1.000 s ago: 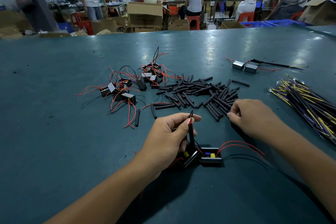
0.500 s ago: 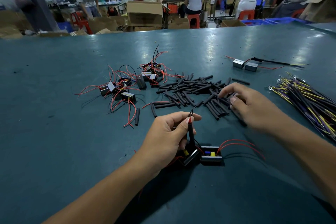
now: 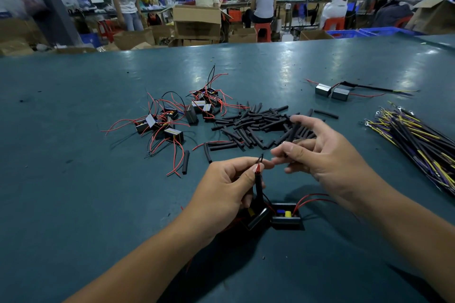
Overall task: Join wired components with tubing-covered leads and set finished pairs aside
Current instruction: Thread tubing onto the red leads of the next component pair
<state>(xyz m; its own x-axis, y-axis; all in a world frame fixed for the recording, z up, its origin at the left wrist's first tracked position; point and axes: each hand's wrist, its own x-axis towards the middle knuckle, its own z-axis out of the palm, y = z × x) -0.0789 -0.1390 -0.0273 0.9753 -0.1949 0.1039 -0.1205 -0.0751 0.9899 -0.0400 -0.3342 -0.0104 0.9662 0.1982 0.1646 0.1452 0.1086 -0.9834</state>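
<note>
My left hand (image 3: 226, 187) pinches the twisted red and black leads (image 3: 258, 167) upright, with a black tube over them below the fingers. Those leads run down to two small black box components (image 3: 285, 219) lying side by side on the table under my hands. My right hand (image 3: 320, 152) hovers just right of the lead tips, holding a short black tubing piece (image 3: 294, 131) between its fingers. Behind it lies the pile of loose black tubing pieces (image 3: 251, 125). A heap of wired components (image 3: 172, 120) with red leads sits at the left.
A finished pair of grey boxes (image 3: 332, 92) with a long lead lies at the back right. A bundle of yellow and purple wires (image 3: 418, 140) fills the right edge. Past the teal table (image 3: 73, 204) are cardboard boxes (image 3: 197, 22) and several seated people.
My right hand lifted from the tubing pile with one tube and came toward the lead tips held by my left hand. The left hand stayed in place.
</note>
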